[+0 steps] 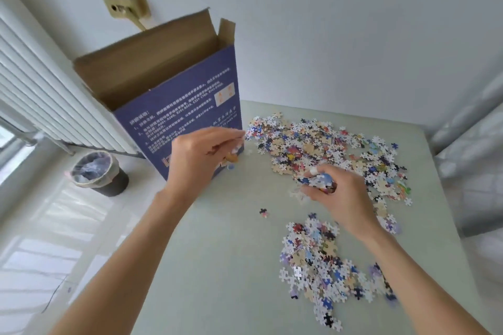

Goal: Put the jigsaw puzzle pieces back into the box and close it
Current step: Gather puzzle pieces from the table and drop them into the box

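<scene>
the box (174, 95) stands upright and open-topped at the desk's (217, 266) far left corner. just in front of it the left hand (201, 155) curls round a few pieces. the right hand (334, 193) grips a fuller bunch near the desk's middle. loose puzzle pieces (326, 149) lie scattered toward the far right edge, with another heap (318, 261) nearer. gathering is underway; next, both handfuls likely need lifting over the box rim and dropping in.

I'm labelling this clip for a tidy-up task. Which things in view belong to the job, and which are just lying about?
Job:
box, open, standing on the table
far pile
near pile
stray piece
left hand, holding pieces
right hand, gripping a handful

Lying about:
bin
radiator
</scene>
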